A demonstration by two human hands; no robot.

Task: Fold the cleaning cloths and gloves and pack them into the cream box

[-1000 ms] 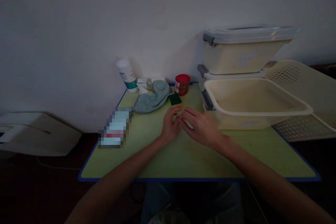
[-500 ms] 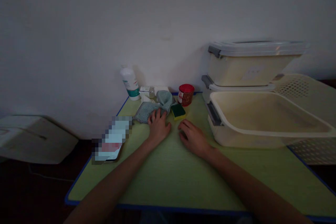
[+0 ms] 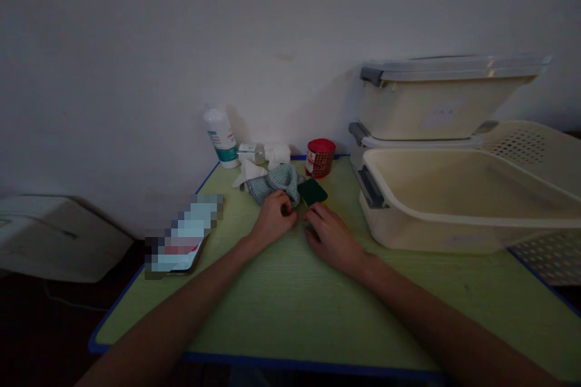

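Observation:
A grey-blue knitted cloth (image 3: pixel 284 178) lies bunched toward the back of the table. My left hand (image 3: pixel 272 217) is closed at its near edge, fingers curled around a fold; the fingertips are partly hidden. Just right of the cloth is a green and yellow scouring sponge (image 3: pixel 313 191). My right hand (image 3: pixel 333 236) rests in front of the sponge, its fingers loosely bent and its thumb apart from them. The index finger reaches the sponge's near edge; nothing shows between thumb and fingers.
A red can (image 3: pixel 321 157), a white bottle (image 3: pixel 221 139), a small clear bottle (image 3: pixel 256 153) and crumpled tissue (image 3: pixel 249 174) stand or lie at the back. On the left is a blurred-out phone (image 3: pixel 186 239). Cream plastic bins (image 3: pixel 436 233) are stacked at right, beside a perforated basket (image 3: pixel 517 142).
My hands have parted from each other. The left reached onto the cloth and closed, and the cloth is more bunched, nearer the sponge. My right hand came closer to the sponge, which shifted slightly right.

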